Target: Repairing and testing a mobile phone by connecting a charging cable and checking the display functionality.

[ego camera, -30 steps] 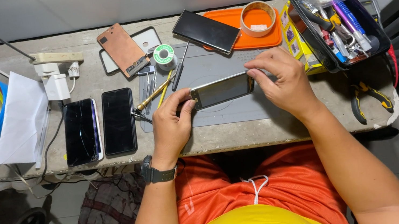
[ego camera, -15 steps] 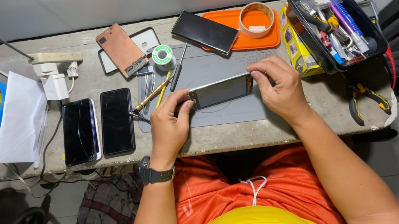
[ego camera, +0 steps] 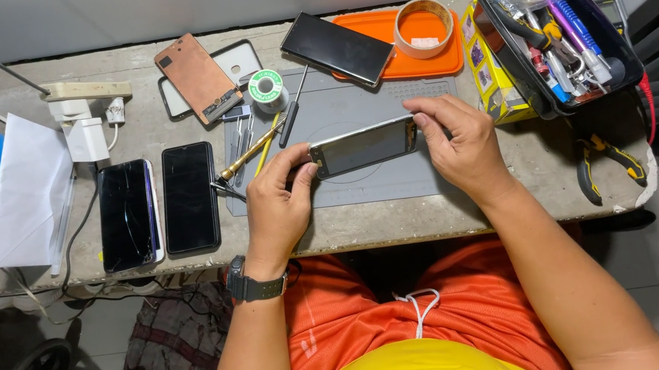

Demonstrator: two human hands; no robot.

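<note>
Both of your hands held one dark phone (ego camera: 365, 147) by its short ends, near the centre of the frame, just above the grey work mat (ego camera: 365, 183). Your left hand (ego camera: 278, 208) pinched the left end with thumb and fingers closed on it, and your right hand (ego camera: 457, 140) gripped the right end the same way. The phone looked whole from this side; I could not tell if any part was already opened or loosened. A screwdriver (ego camera: 294, 110), tweezers (ego camera: 241, 133) and a brass-coloured tool (ego camera: 248, 156) lay on the mat at the upper left of it, not in your hands, so I judged the work as early. Two other phones (ego camera: 157, 206) waited at the left.
</note>
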